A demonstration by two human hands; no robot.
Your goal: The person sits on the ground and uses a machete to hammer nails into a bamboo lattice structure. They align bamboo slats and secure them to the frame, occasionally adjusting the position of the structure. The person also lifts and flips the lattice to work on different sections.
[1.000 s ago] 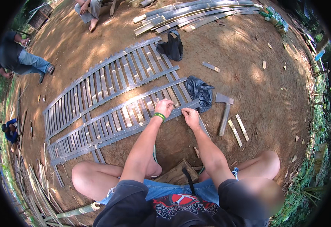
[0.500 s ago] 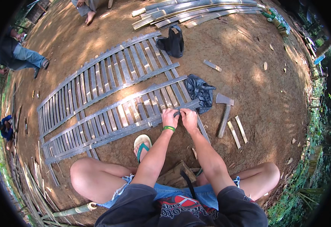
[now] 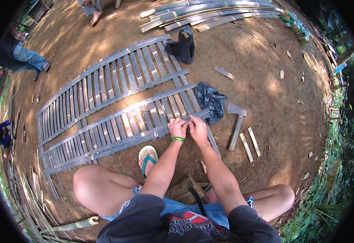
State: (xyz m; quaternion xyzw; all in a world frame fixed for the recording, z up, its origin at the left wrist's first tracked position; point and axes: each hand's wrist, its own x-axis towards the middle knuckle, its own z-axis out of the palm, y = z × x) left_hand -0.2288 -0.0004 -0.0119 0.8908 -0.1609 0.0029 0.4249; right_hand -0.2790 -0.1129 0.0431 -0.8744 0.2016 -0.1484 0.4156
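While both hands pinch at the slat panel, left hand, right hand, fingers closed narrow, black bag contents hidden.

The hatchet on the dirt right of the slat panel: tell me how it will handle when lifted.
The hatchet would probably feel head-heavy: a broad metal head sits on a slim wooden handle. It is likely stiff, with no visible flex. Lying flat on the dirt, it seems unlikely to roll if nudged, more apt to pivot about the head.
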